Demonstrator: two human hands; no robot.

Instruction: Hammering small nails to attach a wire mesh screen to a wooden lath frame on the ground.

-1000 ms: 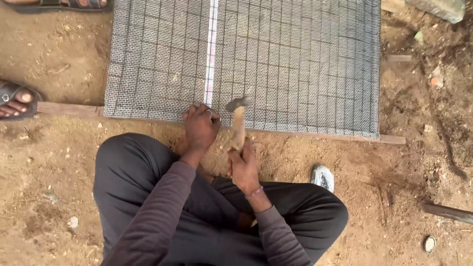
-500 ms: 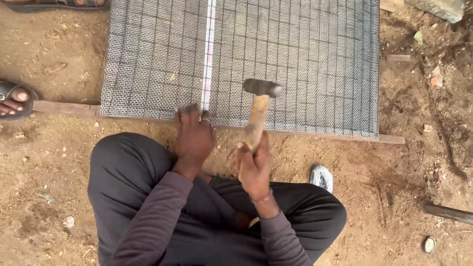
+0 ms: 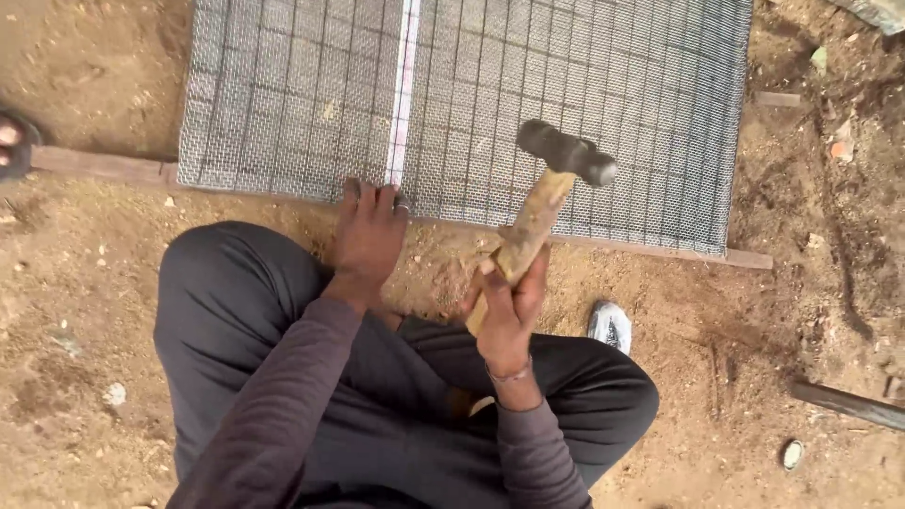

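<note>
Right hand (image 3: 509, 306) is wrapped around the lower end of a hammer with a rough pale wooden handle and a dark metal head (image 3: 551, 193), fingers (image 3: 530, 283) clamped tight on the wood. The hammer stands tilted, its head up over the near part of a grey woven wire mesh sheet (image 3: 584, 85) that lies flat on the bare brown dirt ground (image 3: 75, 273). Left hand (image 3: 370, 236) is pressed down at the mesh's near edge, fingers together and flat, tips right on the wire beside a pale strip (image 3: 405, 85) that runs up the middle of the sheet; a ring shows on one finger. A long wooden batten (image 3: 104, 165) runs under that near edge and sticks out at both sides. The person sits cross-legged in dark grey trousers (image 3: 236, 320) and long dark sleeves. A white shoe (image 3: 611, 325) peeks out just beside the right knee. At the far left edge, someone else's sandalled foot (image 3: 9, 141) rests by the batten's end.
</note>
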